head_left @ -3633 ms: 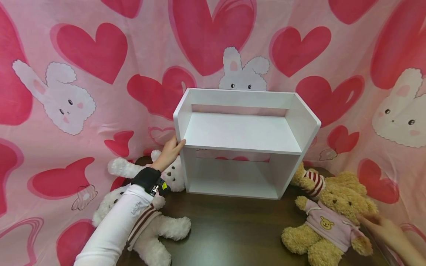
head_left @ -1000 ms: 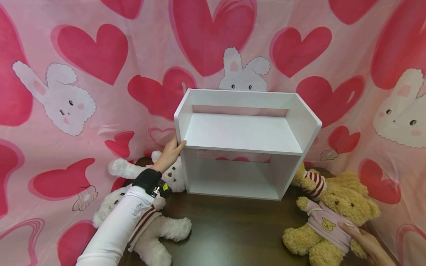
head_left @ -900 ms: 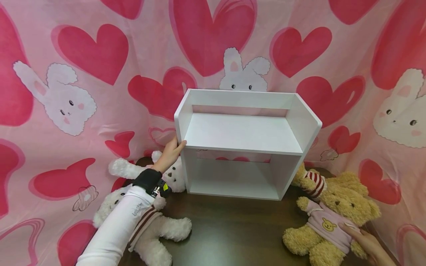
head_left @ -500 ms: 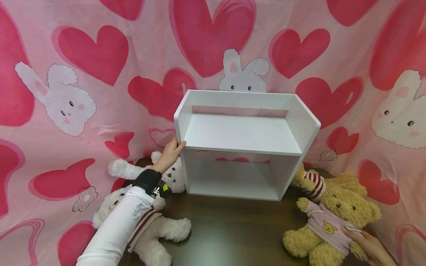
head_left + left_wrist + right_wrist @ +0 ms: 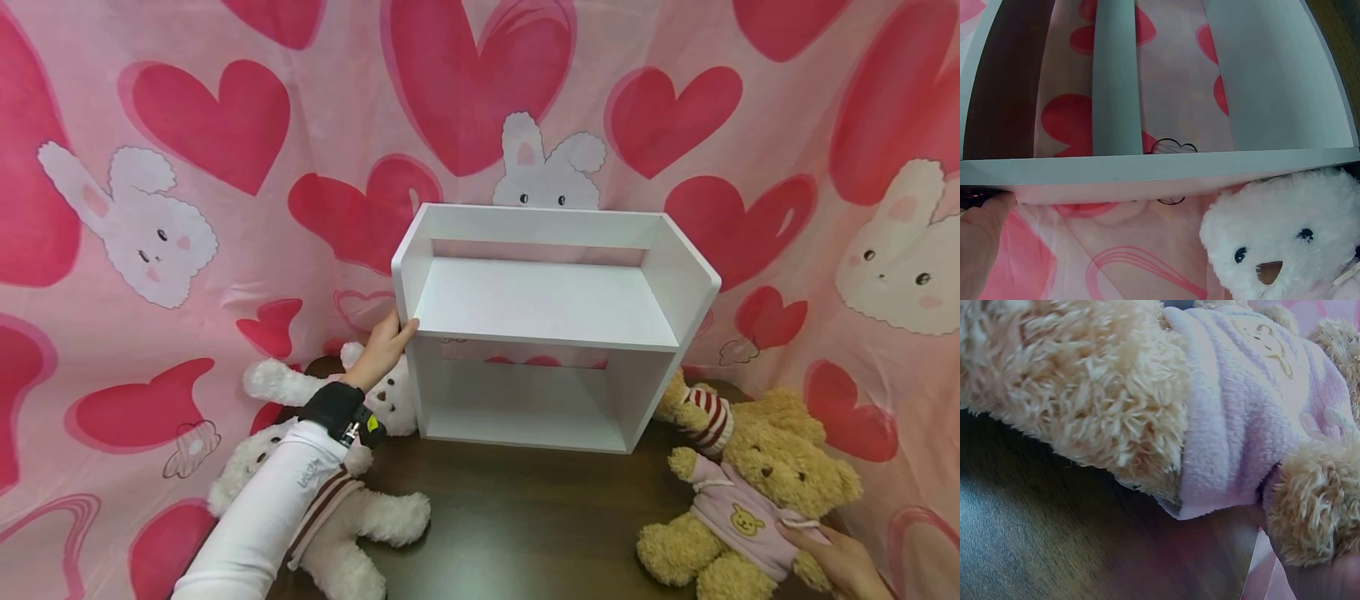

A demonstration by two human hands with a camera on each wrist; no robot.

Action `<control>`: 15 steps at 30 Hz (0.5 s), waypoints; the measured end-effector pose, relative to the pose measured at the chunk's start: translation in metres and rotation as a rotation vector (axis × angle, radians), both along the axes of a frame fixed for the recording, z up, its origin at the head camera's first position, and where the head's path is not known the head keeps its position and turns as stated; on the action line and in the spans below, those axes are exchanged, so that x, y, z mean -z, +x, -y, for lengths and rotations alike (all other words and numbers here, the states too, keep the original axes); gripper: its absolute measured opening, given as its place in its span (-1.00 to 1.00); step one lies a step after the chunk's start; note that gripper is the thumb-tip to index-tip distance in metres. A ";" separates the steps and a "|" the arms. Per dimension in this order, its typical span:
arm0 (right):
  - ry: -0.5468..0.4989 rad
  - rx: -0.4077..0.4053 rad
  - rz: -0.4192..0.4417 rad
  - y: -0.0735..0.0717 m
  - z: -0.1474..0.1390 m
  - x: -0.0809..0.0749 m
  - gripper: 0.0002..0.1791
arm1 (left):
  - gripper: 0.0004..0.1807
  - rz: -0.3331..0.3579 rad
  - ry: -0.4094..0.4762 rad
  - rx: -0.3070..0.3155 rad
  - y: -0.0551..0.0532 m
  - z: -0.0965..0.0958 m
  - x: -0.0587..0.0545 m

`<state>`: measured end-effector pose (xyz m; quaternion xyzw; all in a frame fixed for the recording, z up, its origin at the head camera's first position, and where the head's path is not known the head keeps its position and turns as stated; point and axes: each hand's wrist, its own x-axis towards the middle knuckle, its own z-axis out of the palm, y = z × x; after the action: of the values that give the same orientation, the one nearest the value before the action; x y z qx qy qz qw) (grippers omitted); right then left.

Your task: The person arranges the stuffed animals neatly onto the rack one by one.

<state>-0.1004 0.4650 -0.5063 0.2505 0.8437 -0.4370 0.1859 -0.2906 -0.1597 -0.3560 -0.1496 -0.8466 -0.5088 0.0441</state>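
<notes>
A white two-tier shelf (image 5: 543, 300) stands at the middle back of the table. My left hand (image 5: 384, 348) grips its left side panel at middle-board height, the thumb at the front edge and the other fingers outside. In the left wrist view the thumb (image 5: 985, 231) lies against the panel (image 5: 1166, 167). At the right, a tan teddy bear (image 5: 791, 471) in a pink sweater with a yellow bear face lies on its back. My right hand (image 5: 843, 560) holds it by the side, thumb across the sweater; the other fingers are hidden beneath. The right wrist view shows its fur and sweater (image 5: 1229, 437) up close.
A second tan bear (image 5: 686, 408) in a red-striped sleeve lies partly behind the first, beside the shelf. Left, under my sleeve, lies a white bear (image 5: 393, 517) in a striped sweater; another white bear (image 5: 393, 400) touches the shelf's side. A pink heart-print cloth (image 5: 337, 275) surrounds the dark table (image 5: 525, 517).
My right hand has come from beside the bear's head onto its sweater, taking hold of its side. The pink-sweatered bear has shifted slightly right. My left hand stays on the shelf.
</notes>
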 end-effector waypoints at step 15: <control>0.094 0.122 -0.189 0.000 0.009 -0.015 -0.40 | -0.37 -0.001 -0.006 -0.010 -0.002 -0.001 0.001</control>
<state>-0.1004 0.4559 -0.4918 0.2673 0.8602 -0.4293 0.0665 -0.2922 -0.1590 -0.3569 -0.1457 -0.8489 -0.5059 0.0467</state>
